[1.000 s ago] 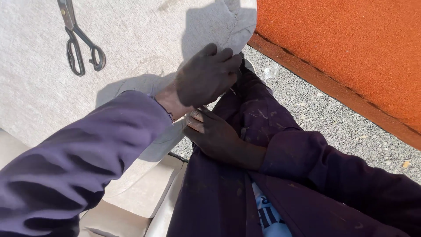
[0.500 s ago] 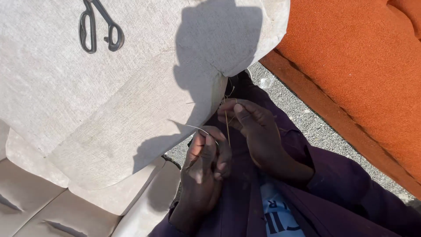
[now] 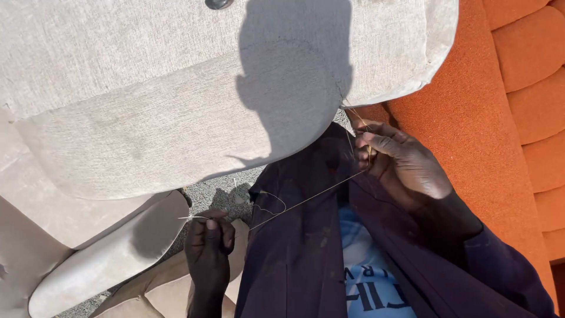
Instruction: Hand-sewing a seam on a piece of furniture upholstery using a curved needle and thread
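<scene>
1. Two upholstered pieces fill most of the view: a beige fabric cushion (image 3: 176, 118) across the top and left, and an orange ribbed cushion (image 3: 500, 106) along the right edge.
2. Grey gravel ground (image 3: 218, 194) shows in the gap under the beige cushion, in hard sunlight, with the person's head shadow thrown on the beige fabric.
3. Smooth tan panels (image 3: 100, 259) lie at lower left, beneath the beige cushion and partly in shade.
4. At the top edge a small piece of a metal tool (image 3: 218, 3) rests on the beige fabric (too little shows to say what it is).
5. The left hand (image 3: 208, 244) is low in the middle, fingers pressed together and pinching a thin needle (image 3: 189, 218) that points left.
6. A pale thread (image 3: 306, 201) runs taut from that hand up to the right hand (image 3: 400, 162), whose curled fingers pinch the thread just below the corner of the beige cushion.
7. Dark purple sleeves and a jacket cover the lap; a light blue shirt (image 3: 365, 277) with dark printed lettering shows between the jacket's edges.
</scene>
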